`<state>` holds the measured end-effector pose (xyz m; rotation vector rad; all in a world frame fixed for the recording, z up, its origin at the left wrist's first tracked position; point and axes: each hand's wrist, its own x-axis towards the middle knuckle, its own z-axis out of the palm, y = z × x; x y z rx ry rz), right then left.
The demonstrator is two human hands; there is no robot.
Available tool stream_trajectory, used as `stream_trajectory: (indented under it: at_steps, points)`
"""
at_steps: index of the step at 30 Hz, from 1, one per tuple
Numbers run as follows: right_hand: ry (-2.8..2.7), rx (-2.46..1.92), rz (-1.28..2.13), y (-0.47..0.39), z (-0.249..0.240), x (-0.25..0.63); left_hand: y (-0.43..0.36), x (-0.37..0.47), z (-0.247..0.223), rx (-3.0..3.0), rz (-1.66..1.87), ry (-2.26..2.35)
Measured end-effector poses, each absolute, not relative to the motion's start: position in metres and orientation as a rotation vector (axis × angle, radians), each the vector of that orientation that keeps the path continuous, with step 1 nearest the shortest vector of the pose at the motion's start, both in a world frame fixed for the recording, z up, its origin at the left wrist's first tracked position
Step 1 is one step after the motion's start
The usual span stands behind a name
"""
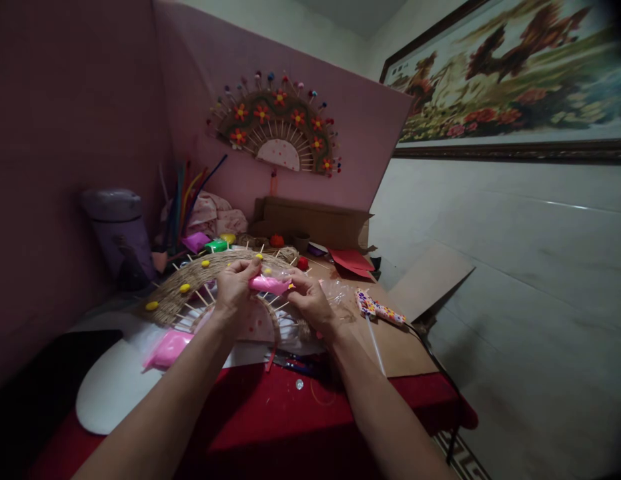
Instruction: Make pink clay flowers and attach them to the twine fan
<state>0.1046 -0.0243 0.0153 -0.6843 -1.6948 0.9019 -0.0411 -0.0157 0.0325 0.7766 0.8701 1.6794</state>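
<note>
Between my two hands is a small clear bag of pink modelling clay (268, 285). My left hand (233, 288) pinches its left end, and my right hand (310, 300) grips the right end with bent fingers. Below them lies a half-round fan (163, 293) of wound twine on thin sticks, dotted with yellow clay balls (185, 288). A pink spotted half-disc (253, 323) forms its inner part, partly covered by my hands. To the left of my left forearm rests a second, larger bag of pink clay (169, 348).
A patterned glue gun (377, 308) lies on cardboard (405, 350) at right. Dark-handled scissors (297, 363) lie nearer me. A white disc (113, 393) sits front left, a purple bottle (117, 233) behind. A finished flowered fan (280, 127) is mounted on the pink board.
</note>
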Motion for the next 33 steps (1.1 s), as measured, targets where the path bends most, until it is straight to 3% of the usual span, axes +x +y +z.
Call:
stream_trajectory:
  at_steps: [19, 33]
  points:
    - [-1.986, -0.738, 0.88, -0.025, 0.021, 0.115, -0.015, -0.039, 0.028, 0.977, 1.728, 0.934]
    - [-1.911, -0.83, 0.729, -0.024, 0.021, 0.118, -0.009, -0.041, 0.019, 0.865, 1.47, 0.908]
